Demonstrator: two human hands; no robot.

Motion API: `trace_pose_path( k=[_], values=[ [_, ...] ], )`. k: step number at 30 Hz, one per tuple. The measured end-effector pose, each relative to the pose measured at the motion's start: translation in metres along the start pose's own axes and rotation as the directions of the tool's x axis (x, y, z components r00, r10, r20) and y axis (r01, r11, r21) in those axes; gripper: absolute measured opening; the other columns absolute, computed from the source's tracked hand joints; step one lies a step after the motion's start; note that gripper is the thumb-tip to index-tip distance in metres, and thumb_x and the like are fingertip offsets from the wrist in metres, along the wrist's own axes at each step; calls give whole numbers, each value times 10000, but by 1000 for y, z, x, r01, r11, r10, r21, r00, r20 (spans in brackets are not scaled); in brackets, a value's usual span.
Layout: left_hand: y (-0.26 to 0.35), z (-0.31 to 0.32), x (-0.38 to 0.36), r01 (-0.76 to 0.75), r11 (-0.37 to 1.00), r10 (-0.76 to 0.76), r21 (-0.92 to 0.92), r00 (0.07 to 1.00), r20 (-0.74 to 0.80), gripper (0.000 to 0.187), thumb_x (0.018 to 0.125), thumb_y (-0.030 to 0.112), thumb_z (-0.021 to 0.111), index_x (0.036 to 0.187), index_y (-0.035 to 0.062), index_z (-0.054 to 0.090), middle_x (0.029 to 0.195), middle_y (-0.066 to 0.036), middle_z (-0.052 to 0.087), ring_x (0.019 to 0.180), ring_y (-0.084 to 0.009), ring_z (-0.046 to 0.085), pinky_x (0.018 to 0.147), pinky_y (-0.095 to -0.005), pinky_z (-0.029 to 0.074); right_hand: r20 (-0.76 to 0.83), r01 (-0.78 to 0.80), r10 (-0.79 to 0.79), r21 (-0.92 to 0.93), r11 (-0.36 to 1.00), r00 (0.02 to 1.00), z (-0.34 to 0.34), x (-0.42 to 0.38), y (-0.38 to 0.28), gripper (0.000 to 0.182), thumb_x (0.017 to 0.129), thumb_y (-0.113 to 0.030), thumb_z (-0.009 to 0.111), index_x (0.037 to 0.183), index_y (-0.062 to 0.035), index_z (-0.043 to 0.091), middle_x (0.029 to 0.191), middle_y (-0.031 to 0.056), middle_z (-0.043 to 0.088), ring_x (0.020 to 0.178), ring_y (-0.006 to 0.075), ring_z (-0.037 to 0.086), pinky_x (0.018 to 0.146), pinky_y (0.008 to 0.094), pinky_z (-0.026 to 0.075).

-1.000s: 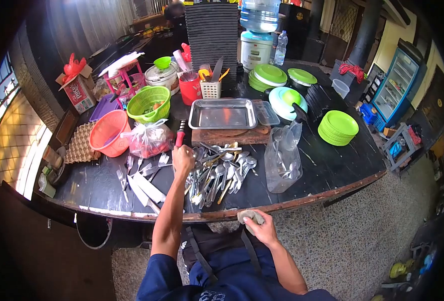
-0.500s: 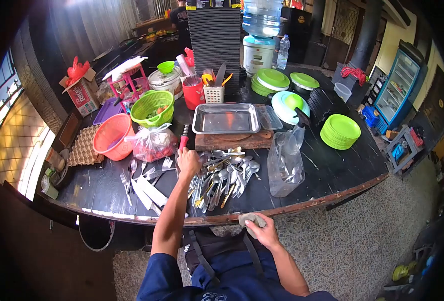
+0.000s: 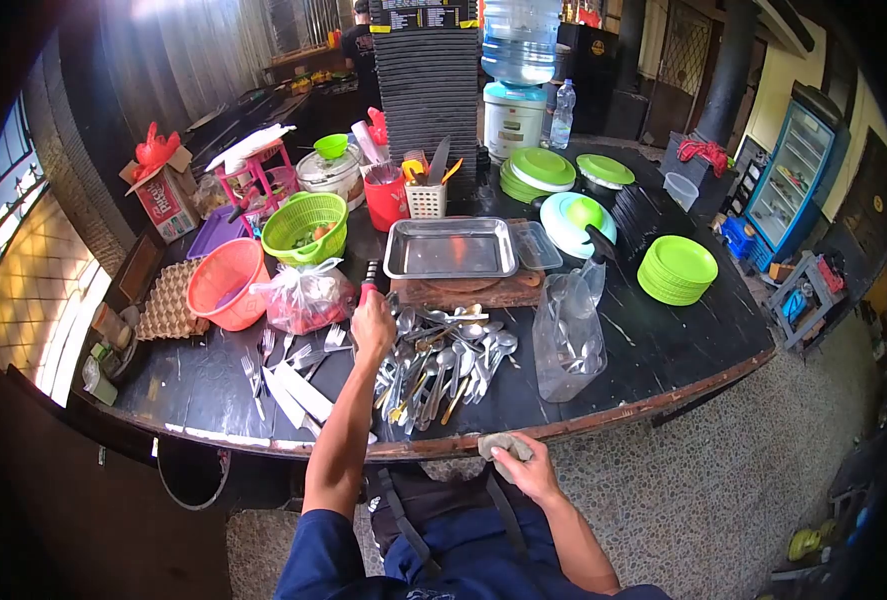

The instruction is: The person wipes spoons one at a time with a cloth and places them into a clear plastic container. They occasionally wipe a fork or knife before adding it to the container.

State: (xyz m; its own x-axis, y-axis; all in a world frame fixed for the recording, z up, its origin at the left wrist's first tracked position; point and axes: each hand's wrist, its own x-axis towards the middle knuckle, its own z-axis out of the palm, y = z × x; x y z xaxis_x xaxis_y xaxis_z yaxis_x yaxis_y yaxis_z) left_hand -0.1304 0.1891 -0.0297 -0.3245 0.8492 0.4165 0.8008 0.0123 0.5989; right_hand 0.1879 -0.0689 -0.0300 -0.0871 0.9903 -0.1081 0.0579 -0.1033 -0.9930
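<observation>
My left hand point(image 3: 373, 326) is closed at the lower end of a red-and-black handle point(image 3: 370, 280), beside the wooden board point(image 3: 443, 291); the fingertips are partly hidden. A heap of spoons and other cutlery point(image 3: 443, 365) lies just to its right. Several forks point(image 3: 251, 370) and two broad white blades point(image 3: 298, 392) lie left of my forearm. Near the table's front edge, my right hand point(image 3: 531, 468) grips a crumpled grey cloth point(image 3: 504, 446). A clear plastic container point(image 3: 569, 365) with spoons inside stands right of the heap.
A metal tray point(image 3: 450, 248) rests on the board. Left are a green basket point(image 3: 305, 228), coral basin point(image 3: 228, 283), bagged red items point(image 3: 308, 300) and egg tray point(image 3: 175, 302). Green plates point(image 3: 677, 268) are stacked right. A person point(image 3: 360, 55) stands far back.
My left hand has shifted slightly left and now covers more of the handle's red part. My right hand still holds the cloth in nearly the same place. The view has tilted slightly.
</observation>
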Motion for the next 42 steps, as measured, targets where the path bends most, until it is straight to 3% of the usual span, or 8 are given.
trace_pose_path(
  k=[10, 14, 16, 22, 30, 32, 37, 42],
  values=[
    [37, -27, 31, -69, 963, 1, -260, 968, -250, 116, 1035, 87, 516, 1140, 54, 481, 898, -223, 729, 683, -360, 707, 607, -401, 524, -14, -31, 32, 104, 994, 999, 1, 2, 6, 203, 967, -138, 729, 1133, -21, 727, 1019, 31, 754, 932, 90, 675, 826, 267, 533],
    [66, -43, 22, -121, 681, -152, -722, 941, -301, 127, 1131, 178, 390, 1182, 71, 343, 956, -196, 736, 771, -217, 744, 618, -371, 575, 10, -194, 216, 485, 852, 976, 1, 8, 11, 244, 1003, -106, 667, 1224, -2, 679, 1120, 57, 736, 999, 120, 697, 878, 273, 551],
    [87, -55, 5, -88, 190, -337, -978, 930, -149, 163, 1134, 206, 385, 1212, 110, 279, 1079, -251, 699, 717, -274, 738, 579, -406, 596, 26, -239, 263, 511, 826, 965, 0, 11, 7, 320, 1032, -134, 618, 1311, 22, 617, 1171, 115, 730, 1000, 192, 730, 872, 312, 595],
    [113, -65, -69, 189, -84, -283, -978, 937, 205, 263, 1115, 302, 484, 1230, 169, 288, 1053, -195, 651, 552, -282, 626, 492, -369, 536, 208, -294, 214, 537, 790, 955, -12, 28, -44, 369, 1064, -189, 536, 1375, 6, 566, 1161, 170, 740, 778, 222, 758, 558, 270, 590],
    [143, -56, -160, 678, -92, -5, -729, 732, 681, 441, 1041, -47, 436, 1450, 87, 340, 902, -58, 559, 638, -85, 442, 567, -250, 363, -273, 429, -455, -151, 890, 848, -5, 56, -110, 264, 977, -36, 663, 1240, -15, 683, 1186, 95, 713, 1036, 191, 693, 930, 335, 552],
    [153, -62, -168, 698, 79, -15, -712, 715, 699, 483, 1051, -38, 429, 1500, 68, 284, 930, -77, 572, 641, -88, 442, 571, -252, 372, -82, 643, -788, -530, 553, 610, -12, 67, -113, 365, 873, 0, 701, 1232, -63, 726, 1252, 134, 709, 1072, 280, 702, 941, 376, 552],
    [149, -61, -180, 362, 626, 57, -691, 862, 503, 73, 1081, 62, 467, 1138, 51, 509, 803, -9, 545, 602, -62, 433, 515, -245, 348, 313, 687, -761, -690, 229, 568, -11, 82, -82, 440, 834, -86, 674, 1256, -175, 758, 1354, 50, 687, 953, 246, 661, 843, 367, 560],
    [144, -71, -188, 474, 607, 43, -638, 782, 622, 107, 1089, 125, 468, 1013, 56, 497, 757, 4, 507, 586, -58, 421, 497, -248, 327, 372, 662, -798, -748, 46, 475, -18, 95, -66, 421, 846, -136, 638, 1239, -214, 768, 1368, -44, 687, 881, 192, 621, 780, 336, 549]
  ],
)
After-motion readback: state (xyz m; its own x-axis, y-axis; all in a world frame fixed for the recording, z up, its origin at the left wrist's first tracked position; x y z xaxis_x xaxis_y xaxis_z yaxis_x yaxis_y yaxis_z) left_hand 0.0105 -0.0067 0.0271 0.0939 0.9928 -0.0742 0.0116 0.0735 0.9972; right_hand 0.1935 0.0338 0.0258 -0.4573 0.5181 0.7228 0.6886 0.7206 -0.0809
